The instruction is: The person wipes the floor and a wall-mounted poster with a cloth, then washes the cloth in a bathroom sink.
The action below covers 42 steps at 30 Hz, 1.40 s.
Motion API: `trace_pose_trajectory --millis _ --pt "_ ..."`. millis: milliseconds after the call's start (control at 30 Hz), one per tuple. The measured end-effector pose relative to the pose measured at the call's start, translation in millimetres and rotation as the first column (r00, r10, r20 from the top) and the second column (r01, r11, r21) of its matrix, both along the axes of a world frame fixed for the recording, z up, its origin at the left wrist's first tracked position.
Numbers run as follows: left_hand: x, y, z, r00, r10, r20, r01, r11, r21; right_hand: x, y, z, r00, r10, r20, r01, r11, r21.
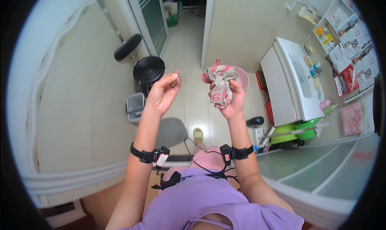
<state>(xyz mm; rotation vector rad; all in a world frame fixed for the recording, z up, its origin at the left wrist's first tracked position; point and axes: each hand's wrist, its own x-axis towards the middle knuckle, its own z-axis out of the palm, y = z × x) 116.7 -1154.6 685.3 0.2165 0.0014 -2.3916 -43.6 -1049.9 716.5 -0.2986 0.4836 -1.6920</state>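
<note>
My right hand (235,100) grips a crumpled grey cloth (222,82) with pink figures and pink edging; the cloth bunches above the palm, and a small pink loop stands up at its top. To the left, at about the same height, my left hand (166,92) is raised with thumb and fingertips pinched together. Thin, pale, translucent strands (171,69) show at those fingertips; what they are cannot be told. The two hands are apart. Each forearm wears a black strap with a small device. Beyond the cloth, a pink basin (242,78) on the floor is partly hidden.
A white washbasin cabinet (276,88) stands at the right, with green basins (306,130) below. At the left are a round black seat (149,69) and a clear plastic bin (135,107). A glass door (150,18) borders the doorway ahead. Black cables hang at my waist.
</note>
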Motion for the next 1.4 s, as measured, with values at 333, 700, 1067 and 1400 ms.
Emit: trace_pose_trajectory --millis 333,700,1067,1400 --pt "-71 -93 46 0.999 -0.054 0.004 0.054 0.998 0.009 -94 -104 31 0.965 -0.113 -0.235 0.087 0.989 -0.119" --pt "-192 -174 89 0.948 -0.287 -0.138 0.274 0.955 -0.111 -230 -209 112 0.847 -0.319 -0.426 0.226 0.94 -0.256" --pt "-233 -220 94 0.95 -0.292 -0.111 0.282 0.955 -0.092 -269 -237 121 0.582 -0.505 -0.638 0.469 0.849 -0.244" --pt "-226 -247 84 0.989 -0.109 -0.095 0.112 0.994 0.02 -197 -217 64 0.885 -0.263 -0.385 0.202 0.96 -0.191"
